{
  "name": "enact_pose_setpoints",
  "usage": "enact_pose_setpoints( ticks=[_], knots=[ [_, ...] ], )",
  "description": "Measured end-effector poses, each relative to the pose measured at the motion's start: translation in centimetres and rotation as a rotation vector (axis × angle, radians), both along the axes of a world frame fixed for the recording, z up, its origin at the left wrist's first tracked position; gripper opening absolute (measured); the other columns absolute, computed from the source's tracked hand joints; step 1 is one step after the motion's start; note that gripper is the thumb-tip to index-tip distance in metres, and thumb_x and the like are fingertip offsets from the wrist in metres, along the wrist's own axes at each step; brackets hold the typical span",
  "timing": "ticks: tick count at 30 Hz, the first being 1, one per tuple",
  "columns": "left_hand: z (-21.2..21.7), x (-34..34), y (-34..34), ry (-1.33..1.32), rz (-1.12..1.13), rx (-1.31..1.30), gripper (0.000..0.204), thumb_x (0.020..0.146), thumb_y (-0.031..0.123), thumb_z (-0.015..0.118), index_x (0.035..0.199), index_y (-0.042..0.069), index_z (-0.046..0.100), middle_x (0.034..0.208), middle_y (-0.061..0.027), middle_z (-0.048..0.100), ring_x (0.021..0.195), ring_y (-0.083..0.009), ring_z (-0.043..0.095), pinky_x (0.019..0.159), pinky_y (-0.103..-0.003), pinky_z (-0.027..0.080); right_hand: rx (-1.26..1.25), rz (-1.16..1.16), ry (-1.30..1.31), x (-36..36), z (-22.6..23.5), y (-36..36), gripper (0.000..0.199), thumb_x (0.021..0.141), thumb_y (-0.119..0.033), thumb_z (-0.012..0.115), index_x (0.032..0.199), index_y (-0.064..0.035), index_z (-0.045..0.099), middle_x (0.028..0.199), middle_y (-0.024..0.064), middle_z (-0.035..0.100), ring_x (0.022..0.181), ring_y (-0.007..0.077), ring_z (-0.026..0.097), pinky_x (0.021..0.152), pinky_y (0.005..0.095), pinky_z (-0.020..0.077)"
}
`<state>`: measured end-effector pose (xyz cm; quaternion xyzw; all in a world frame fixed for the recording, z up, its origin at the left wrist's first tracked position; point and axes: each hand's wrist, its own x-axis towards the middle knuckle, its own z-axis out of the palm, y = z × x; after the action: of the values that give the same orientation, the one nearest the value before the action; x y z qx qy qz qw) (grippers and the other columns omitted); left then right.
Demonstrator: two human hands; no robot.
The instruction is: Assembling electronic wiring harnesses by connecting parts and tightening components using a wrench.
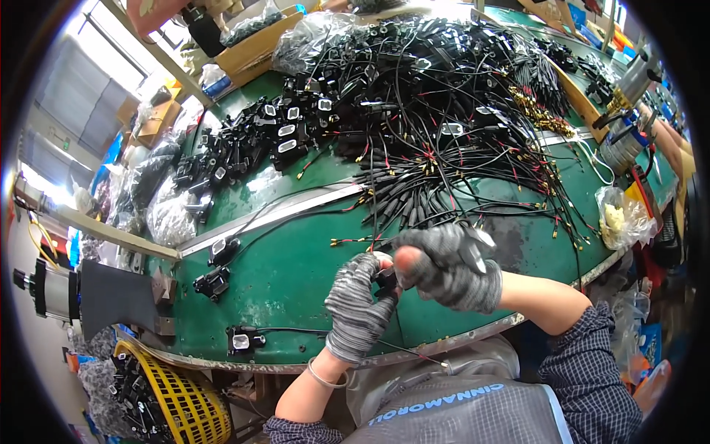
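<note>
In front of me, near the bench's front edge, my two hands meet in grey striped gloves with bare fingertips. My left hand (361, 307) is closed around a small black part (386, 280), mostly hidden by the fingers. My right hand (458, 274) is curled, with its thumb close to that part. A shiny silvery thing (477, 251) shows at the back of this hand, too blurred to name. Thin black cables run by the hands. To the left lie loose black housings (212, 283) with cables; another housing (242, 340) rests near the front edge.
A large heap of black cabled parts (392, 81) covers the back of the green bench (296, 251). Cables with red and brass-coloured ends (421, 174) fan out beyond my hands. A yellow basket (181, 392) of parts stands lower left. Clear bags (625, 218) sit at the right.
</note>
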<state>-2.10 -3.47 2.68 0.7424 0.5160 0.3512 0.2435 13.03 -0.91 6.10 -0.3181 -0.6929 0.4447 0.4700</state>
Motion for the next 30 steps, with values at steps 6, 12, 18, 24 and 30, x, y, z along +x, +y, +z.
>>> enact_pose_setpoints(
  ticks=[6, 12, 18, 24, 30],
  knots=[
    [-0.8, -0.5, 0.1, 0.309, -0.129, 0.633, 0.025, 0.058, 0.003, 0.060, 0.082, 0.006, 0.051, 0.078, -0.0090, 0.054, 0.073, -0.0260, 0.052, 0.071, -0.034, 0.042, -1.015, 0.304, 0.300, 2.6, -3.0, 4.5, 0.037, 0.080, -0.044, 0.046, 0.070, -0.0085, 0.051, 0.057, 0.0068, 0.054, 0.037, 0.0129, 0.048, 0.030, 0.0225, 0.0343],
    [0.5, -0.8, -0.3, -0.144, -0.001, -0.060, 0.027, 0.058, 0.004, 0.061, 0.083, 0.005, 0.052, 0.080, -0.0095, 0.054, 0.073, -0.0262, 0.052, 0.067, -0.034, 0.043, -0.767, 0.066, 0.522, -0.1, -0.5, 0.0, 0.039, 0.082, -0.043, 0.043, 0.070, -0.0064, 0.048, 0.055, 0.0074, 0.053, 0.030, 0.0148, 0.041, 0.025, 0.0251, 0.0286],
    [-0.4, -0.7, -0.2, 0.316, -0.107, 0.506, 0.031, 0.056, 0.005, 0.063, 0.085, 0.005, 0.053, 0.083, -0.0108, 0.055, 0.074, -0.0254, 0.053, 0.068, -0.031, 0.043, -0.631, 0.235, -0.079, 1.5, -0.8, 3.5, 0.029, 0.081, -0.037, 0.044, 0.078, -0.0087, 0.048, 0.066, 0.0079, 0.055, 0.044, 0.0177, 0.049, 0.033, 0.0278, 0.0351],
    [-1.3, -1.8, 0.1, -0.162, -0.033, -0.124, 0.031, 0.056, 0.003, 0.063, 0.085, 0.004, 0.053, 0.083, -0.0088, 0.055, 0.072, -0.0222, 0.054, 0.066, -0.029, 0.044, -0.848, 0.148, 0.281, 1.9, 0.9, 2.1, 0.044, 0.079, -0.048, 0.045, 0.067, -0.0062, 0.052, 0.055, 0.0039, 0.054, 0.038, 0.0074, 0.047, 0.037, 0.0175, 0.0356],
    [0.0, -0.9, -0.1, -0.614, -0.030, -0.571, 0.029, 0.058, 0.004, 0.063, 0.086, 0.005, 0.053, 0.084, -0.0094, 0.055, 0.070, -0.0242, 0.054, 0.065, -0.030, 0.045, -0.159, 0.023, 0.076, -1.0, -0.2, -0.2, 0.038, 0.079, -0.046, 0.045, 0.067, -0.0100, 0.047, 0.054, 0.0056, 0.054, 0.030, 0.0103, 0.041, 0.029, 0.0211, 0.0311]
  ],
)
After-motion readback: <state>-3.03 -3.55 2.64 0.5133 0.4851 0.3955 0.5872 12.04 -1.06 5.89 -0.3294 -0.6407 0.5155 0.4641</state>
